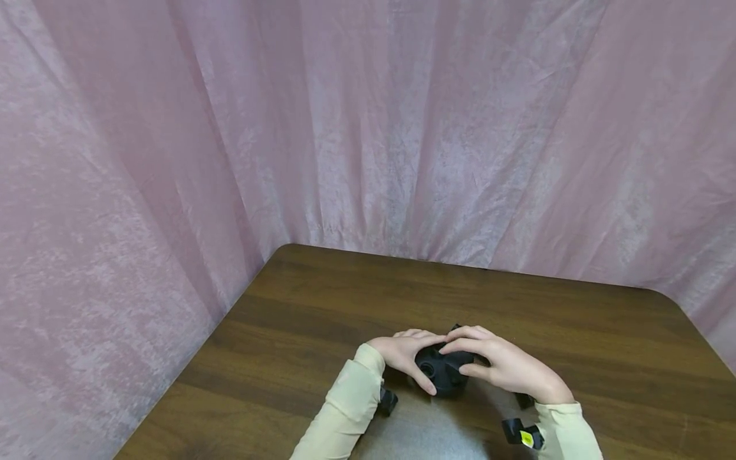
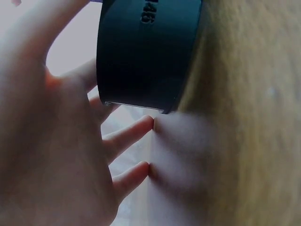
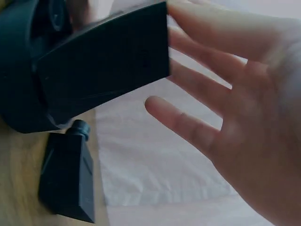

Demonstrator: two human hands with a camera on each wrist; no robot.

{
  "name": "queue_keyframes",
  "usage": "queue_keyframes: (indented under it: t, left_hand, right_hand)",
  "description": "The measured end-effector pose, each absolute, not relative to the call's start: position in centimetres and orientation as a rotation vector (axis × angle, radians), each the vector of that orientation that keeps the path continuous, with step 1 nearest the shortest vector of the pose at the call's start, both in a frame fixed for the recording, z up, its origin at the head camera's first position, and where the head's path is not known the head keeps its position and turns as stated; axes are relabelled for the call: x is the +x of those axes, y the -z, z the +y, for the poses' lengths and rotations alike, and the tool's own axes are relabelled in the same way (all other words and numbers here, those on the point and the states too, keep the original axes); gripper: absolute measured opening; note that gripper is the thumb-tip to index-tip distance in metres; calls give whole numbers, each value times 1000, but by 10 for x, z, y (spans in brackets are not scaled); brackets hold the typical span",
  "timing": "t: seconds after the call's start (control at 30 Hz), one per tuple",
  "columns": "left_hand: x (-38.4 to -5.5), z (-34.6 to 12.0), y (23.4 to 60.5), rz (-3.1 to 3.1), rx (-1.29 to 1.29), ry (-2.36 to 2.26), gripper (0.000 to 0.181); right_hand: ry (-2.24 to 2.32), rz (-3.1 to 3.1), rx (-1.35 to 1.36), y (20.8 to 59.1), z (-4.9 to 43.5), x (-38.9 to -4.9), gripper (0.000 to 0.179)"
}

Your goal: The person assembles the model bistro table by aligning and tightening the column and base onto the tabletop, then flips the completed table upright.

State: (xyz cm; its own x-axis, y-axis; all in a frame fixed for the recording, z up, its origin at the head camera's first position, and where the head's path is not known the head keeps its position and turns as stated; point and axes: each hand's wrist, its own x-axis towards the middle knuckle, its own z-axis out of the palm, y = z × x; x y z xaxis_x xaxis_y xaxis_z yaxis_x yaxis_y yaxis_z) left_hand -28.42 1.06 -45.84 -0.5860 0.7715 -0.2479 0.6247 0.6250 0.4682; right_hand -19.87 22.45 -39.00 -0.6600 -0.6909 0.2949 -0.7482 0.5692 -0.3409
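Observation:
My left hand (image 1: 404, 353) holds a black round body (image 1: 445, 378) low over the table, its thumb on the near side and its index finger on the far side. A round hole shows in the body's top, and raised characters mark its side in the left wrist view. Between the thumb and fingers of my right hand (image 1: 508, 365) is a black tapered block (image 3: 110, 61), its narrower end at the round body. The little finger stands free of the block. A similar loose block (image 3: 68, 174) with a round peg lies on the table, below my right hand.
The brown wooden table (image 1: 322, 300) has rounded far corners. Pink curtains (image 1: 368, 128) hang behind it and along its left side. Black wrist cameras (image 1: 387, 402) sit at both cream sleeves (image 1: 345, 409).

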Motion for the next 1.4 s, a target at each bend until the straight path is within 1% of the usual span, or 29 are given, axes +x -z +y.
queue_keyframes:
  t: [0.13,0.37,0.5,0.63,0.87,1.0,1.07,1.13,1.3,1.4]
  left_hand:
    - [-284,11,458,2414,1091,-482,95]
    - [-284,12,458,2434,1048,-433,97]
    - [-284,12,459,2431,1075,-435,98]
    - [-284,12,459,2424,1094,-456,97]
    - [-285,11,458,2410,1095,-493,98]
    - [-286,11,458,2419,1101,-490,98]
    - [-286,11,458,2422,1105,-488,98]
    - [-286,11,458,2424,1105,-483,98]
    - [-286,12,458,2417,1094,-476,98]
    - [-285,12,458,2418,1098,-474,98]
  right_hand:
    - [-667,-2711,1211,395,220,-202,28]
    - [-658,-2880,894,400,220,-205,42]
    - [-646,-2920,776,399,225,-205,46]
    - [-665,-2952,684,395,233,-204,44]
    - [-639,-2979,674,386,244,-204,32]
    - [-608,-2945,660,384,245,-203,18]
    - [-606,-2931,648,385,246,-203,14]
    - [-620,-2928,645,386,247,-204,18]
    - [-665,-2951,728,390,248,-204,38]
    - [-652,-2976,739,389,248,-203,33]
